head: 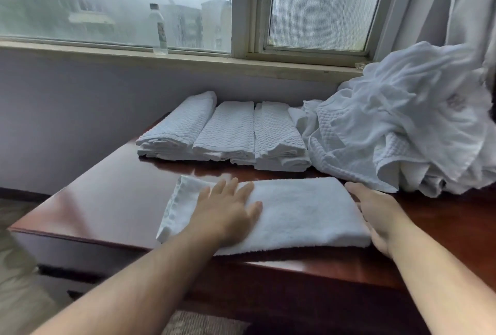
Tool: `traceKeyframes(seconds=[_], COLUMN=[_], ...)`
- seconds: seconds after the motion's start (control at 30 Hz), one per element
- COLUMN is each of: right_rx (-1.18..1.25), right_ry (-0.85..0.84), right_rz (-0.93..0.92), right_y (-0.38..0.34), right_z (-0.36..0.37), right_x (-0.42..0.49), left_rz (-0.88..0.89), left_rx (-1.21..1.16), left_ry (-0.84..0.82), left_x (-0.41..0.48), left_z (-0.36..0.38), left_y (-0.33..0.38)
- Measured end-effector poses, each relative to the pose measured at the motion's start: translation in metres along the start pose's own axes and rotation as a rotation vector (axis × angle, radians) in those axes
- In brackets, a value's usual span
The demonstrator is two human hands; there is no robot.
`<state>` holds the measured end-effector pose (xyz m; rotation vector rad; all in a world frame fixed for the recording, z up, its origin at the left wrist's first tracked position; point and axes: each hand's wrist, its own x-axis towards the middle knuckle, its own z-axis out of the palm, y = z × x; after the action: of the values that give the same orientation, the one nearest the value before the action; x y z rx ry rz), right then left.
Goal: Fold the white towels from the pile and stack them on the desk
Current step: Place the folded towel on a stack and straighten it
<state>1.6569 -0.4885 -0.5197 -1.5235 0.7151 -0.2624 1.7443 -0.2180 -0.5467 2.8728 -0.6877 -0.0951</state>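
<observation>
A white towel point(303, 213) lies folded into a long flat strip near the front edge of the dark red wooden desk point(112, 192). My left hand point(228, 211) rests flat on its left half, fingers spread. My right hand point(375, 213) lies open along the towel's right end, its edge against the fabric. Behind the strip, three stacks of folded white towels point(228, 133) stand side by side. A loose pile of unfolded white towels point(402, 130) heaps up at the back right of the desk.
A clear plastic water bottle point(158, 29) stands on the windowsill point(188, 62) above the desk. A grey curtain point(456, 4) hangs at the right, behind the pile. The desk's front edge runs just below the towel strip; carpet shows at the lower left.
</observation>
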Motion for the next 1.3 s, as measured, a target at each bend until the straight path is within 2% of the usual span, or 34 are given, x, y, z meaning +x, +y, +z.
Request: traceKeyframes(seconds=[0.1, 0.17, 0.3, 0.4, 0.5, 0.57, 0.67, 0.73, 0.9, 1.03, 1.13, 1.2, 1.3], right_rx=[0.437, 0.511, 0.608, 0.469, 0.342, 0.274, 0.139, 0.111, 0.125, 0.182, 0.199, 0.213, 0.140], right_ry=[-0.287, -0.427, -0.346, -0.222, -0.091, -0.058, -0.026, -0.045, -0.136, -0.262, -0.322, -0.372, -0.440], right_rz=[0.265, 0.267, 0.100, -0.002, 0.076, 0.099, -0.018, -0.086, -0.313, -0.427, -0.420, -0.409, -0.471], right_y=[-0.001, 0.004, 0.024, 0.026, 0.019, 0.014, 0.011, 0.007, -0.018, -0.048, -0.065, -0.073, -0.081], right_z=[-0.012, -0.008, 0.027, 0.056, 0.072, 0.079, 0.096, 0.108, 0.138, 0.173, 0.199, 0.213, 0.235], right_x=[-0.021, -0.036, -0.058, -0.067, -0.062, -0.056, -0.054, -0.058, -0.062, -0.046, -0.020, 0.003, 0.039], left_rz=[-0.028, -0.060, -0.136, -0.173, -0.173, -0.165, -0.137, -0.121, -0.083, -0.110, -0.081, -0.071, -0.072], left_rx=[-0.017, -0.030, -0.069, -0.112, -0.163, -0.193, -0.249, -0.264, -0.124, -0.406, -0.704, -0.768, -0.734], left_ry=[0.001, 0.008, 0.022, -0.026, -0.107, -0.140, -0.148, -0.097, 0.059, 0.126, 0.120, 0.154, 0.251], left_x=[-0.004, -0.010, -0.025, -0.034, -0.041, -0.044, -0.045, -0.045, -0.040, -0.022, -0.002, 0.011, 0.025], left_z=[0.001, 0.003, 0.008, 0.003, -0.009, -0.017, -0.025, -0.029, -0.032, -0.029, -0.033, -0.034, -0.028], left_y=[0.003, 0.004, 0.006, 0.006, 0.005, 0.003, -0.007, -0.017, -0.061, -0.095, -0.117, -0.134, -0.152])
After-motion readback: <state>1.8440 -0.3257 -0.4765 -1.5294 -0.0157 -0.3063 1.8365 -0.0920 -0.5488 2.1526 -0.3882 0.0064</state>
